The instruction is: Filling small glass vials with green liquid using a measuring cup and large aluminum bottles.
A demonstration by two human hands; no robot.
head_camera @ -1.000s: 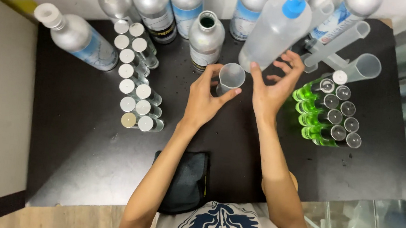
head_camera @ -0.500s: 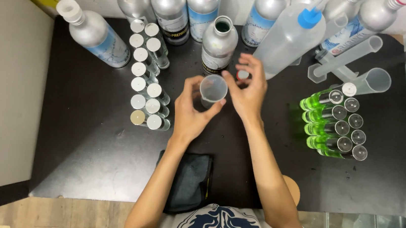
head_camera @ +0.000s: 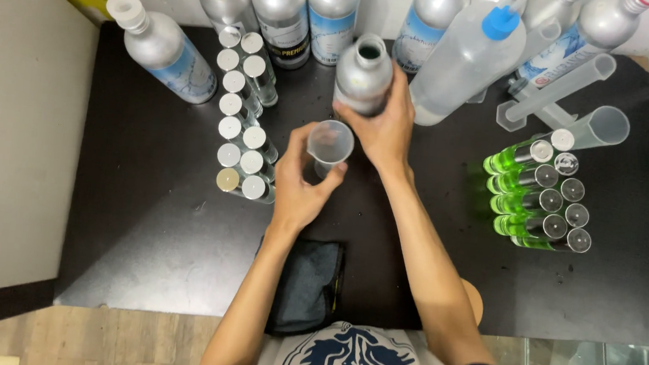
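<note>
My left hand (head_camera: 300, 184) holds a small clear plastic cup (head_camera: 330, 145) just above the black tabletop (head_camera: 147, 213). My right hand (head_camera: 381, 132) is wrapped around an uncapped silver metal bottle (head_camera: 363, 75) right behind the cup. The bottle's dark open mouth faces up and the bottle looks upright or slightly lifted. Cup and bottle are close together, almost touching.
Several capped clear vials (head_camera: 239, 146) stand in two rows at left. Green-filled vials (head_camera: 533, 199) sit at right. Silver bottles (head_camera: 164, 48) line the back edge with a clear blue-capped bottle (head_camera: 467, 57) and plastic measuring cylinders (head_camera: 567, 95). A dark cloth (head_camera: 307, 284) lies near me.
My right hand left the small cap it was fingering and moved back to grip the open silver bottle. The left hand kept the cup, shifting slightly.
</note>
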